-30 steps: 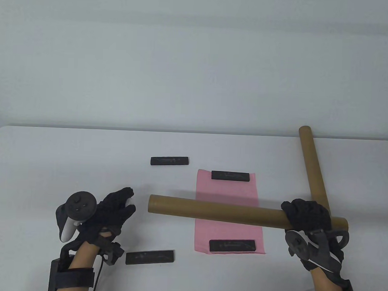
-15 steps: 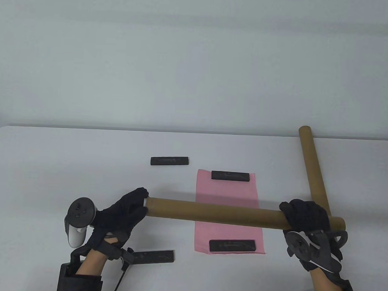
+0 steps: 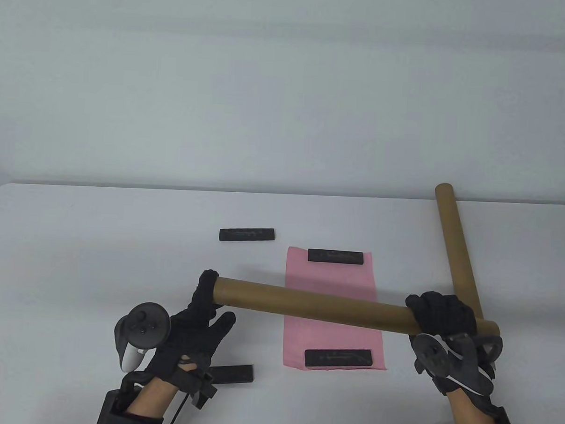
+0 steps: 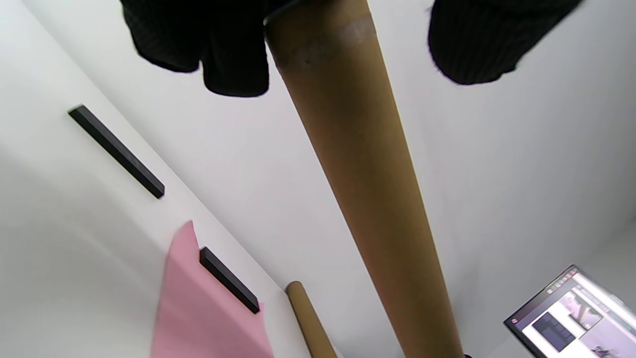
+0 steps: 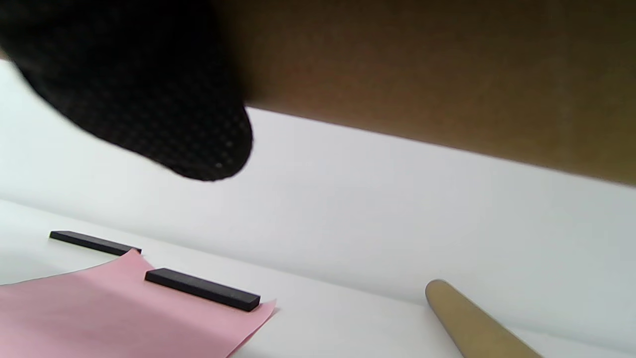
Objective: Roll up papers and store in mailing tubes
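Observation:
A long brown mailing tube hangs level above the table, over a pink paper. My right hand grips the tube near its right end; that tube fills the top of the right wrist view. My left hand is at the tube's left end, fingers over the end and thumb spread apart from it. In the left wrist view the tube runs out from between fingers and thumb. The paper lies flat under two black bars. A second tube lies on the table at the right.
Two loose black bars lie on the white table: one behind the left hand, one partly hidden by my left wrist. A laptop screen shows in the corner of the left wrist view.
My left hand has moved right from the table to the tube's left end, carrying a small white piece to it. The tube's left end has risen a little. The right hand keeps its grip.

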The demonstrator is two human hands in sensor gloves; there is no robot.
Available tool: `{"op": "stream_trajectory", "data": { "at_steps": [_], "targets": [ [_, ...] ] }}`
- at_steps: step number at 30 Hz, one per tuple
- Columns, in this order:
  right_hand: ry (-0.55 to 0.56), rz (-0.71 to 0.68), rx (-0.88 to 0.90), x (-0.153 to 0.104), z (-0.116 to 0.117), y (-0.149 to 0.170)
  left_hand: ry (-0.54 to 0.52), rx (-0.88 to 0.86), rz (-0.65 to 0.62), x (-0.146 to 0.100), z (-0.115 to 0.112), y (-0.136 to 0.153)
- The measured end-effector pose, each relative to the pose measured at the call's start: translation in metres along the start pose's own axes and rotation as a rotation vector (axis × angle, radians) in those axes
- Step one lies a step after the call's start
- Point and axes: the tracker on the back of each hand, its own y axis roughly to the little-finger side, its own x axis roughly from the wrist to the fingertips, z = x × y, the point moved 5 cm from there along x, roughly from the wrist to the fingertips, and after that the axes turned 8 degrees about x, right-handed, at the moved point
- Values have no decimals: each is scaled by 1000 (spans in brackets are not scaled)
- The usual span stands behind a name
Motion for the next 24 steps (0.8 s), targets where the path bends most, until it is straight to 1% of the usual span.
{"op": "stream_trajectory", "data": {
  "at_steps": [1, 3, 4, 5, 7, 9, 10, 12, 13, 14, 15, 16, 18, 21, 23, 24],
  "targets": [
    [-9, 1, 7, 0, 1, 0, -3, 32, 2, 0, 1, 0],
    [-74, 29, 21, 4, 8, 1, -10, 132, 13, -1, 4, 1],
    [-107, 56, 27, 4, 13, 4, -15, 225, 9, -1, 4, 1],
    [-121, 73, 24, 4, 16, 7, -11, 331, 7, -2, 4, 0],
    [-191, 133, 30, 4, 26, 20, 19, 703, 0, -2, 0, -1],
    [-239, 186, 55, 3, 33, 31, 53, 853, -2, 0, -6, 1],
    [-259, 218, 68, 2, 36, 37, 72, 862, 23, 0, -8, 3],
    [-296, 286, 104, 1, 42, 45, 99, 807, 39, 1, -13, 7],
    [-339, 330, 153, 1, 48, 50, 117, 782, 45, 1, -16, 9],
    [-402, 373, 224, -1, 57, 53, 119, 790, 40, 1, -17, 9],
    [-425, 407, 264, -3, 62, 55, 114, 807, 31, 1, -17, 8],
    [-442, 483, 303, -6, 70, 58, 103, 846, 17, 2, -15, 7],
    [-482, 536, 299, -6, 81, 63, 87, 885, 7, 1, -10, 5],
    [-521, 609, 277, -2, 89, 66, 86, 855, -3, -1, -7, 4],
    [-568, 626, 302, 4, 99, 64, 100, 868, -11, -2, -8, 4],
    [-587, 658, 323, 7, 103, 64, 106, 878, -12, -2, -8, 5]
  ]
}}
